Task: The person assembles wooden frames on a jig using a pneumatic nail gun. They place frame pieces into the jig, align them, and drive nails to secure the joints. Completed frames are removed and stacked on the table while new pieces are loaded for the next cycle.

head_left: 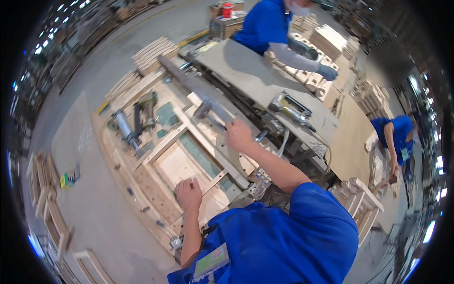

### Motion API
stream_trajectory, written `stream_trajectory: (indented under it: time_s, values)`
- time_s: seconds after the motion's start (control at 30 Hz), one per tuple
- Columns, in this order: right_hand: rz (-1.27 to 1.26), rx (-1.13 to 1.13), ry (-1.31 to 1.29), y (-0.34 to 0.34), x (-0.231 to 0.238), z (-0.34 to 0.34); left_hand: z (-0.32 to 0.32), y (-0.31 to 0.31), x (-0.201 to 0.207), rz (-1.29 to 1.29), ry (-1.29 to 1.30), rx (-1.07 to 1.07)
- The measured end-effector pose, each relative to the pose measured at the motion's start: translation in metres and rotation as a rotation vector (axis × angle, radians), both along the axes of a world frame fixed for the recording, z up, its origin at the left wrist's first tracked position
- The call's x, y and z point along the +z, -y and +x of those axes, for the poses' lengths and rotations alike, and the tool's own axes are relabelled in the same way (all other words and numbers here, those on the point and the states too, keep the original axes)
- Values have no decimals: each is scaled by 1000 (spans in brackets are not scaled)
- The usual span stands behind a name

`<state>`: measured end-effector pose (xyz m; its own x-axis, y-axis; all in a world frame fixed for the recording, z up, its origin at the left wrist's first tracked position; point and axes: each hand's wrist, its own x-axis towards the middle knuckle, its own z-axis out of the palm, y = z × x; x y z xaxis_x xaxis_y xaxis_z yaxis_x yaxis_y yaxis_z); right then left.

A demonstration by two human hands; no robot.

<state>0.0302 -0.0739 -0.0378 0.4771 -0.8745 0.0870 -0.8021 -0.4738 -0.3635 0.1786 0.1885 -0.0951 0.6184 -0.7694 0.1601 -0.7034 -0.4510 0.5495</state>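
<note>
A pale wooden frame (pixel 163 142) with long rails and crosspieces lies on the workbench (pixel 137 189) in front of me. My right hand (pixel 239 136) is closed round the handle of a hammer (pixel 204 109), whose dark head is over the far rail. My left hand (pixel 189 193) is above the near part of the frame, its fingers curled together. Whatever it may hold is too small to make out. A long metal bar (pixel 182 78) runs along the frame's right side.
Power tools (pixel 144 111) and a silver air tool (pixel 124 128) lie on the bench's left. Another nailer (pixel 291 106) rests on the grey table to the right. A co-worker (pixel 269 28) handles wooden parts beyond it; another person (pixel 395 137) bends at far right. Stacked slats (pixel 153 54) stand behind.
</note>
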Motion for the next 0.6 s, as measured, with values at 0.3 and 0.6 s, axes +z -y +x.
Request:
stream_trajectory:
  time_s: [0.3,0.6]
  values:
    - [-252,-329,-162,85,46,-172,-8,1,8,25,20,-20]
    - [148,-226,-78,87,77,-198,-12,8,10,72,-65,-67]
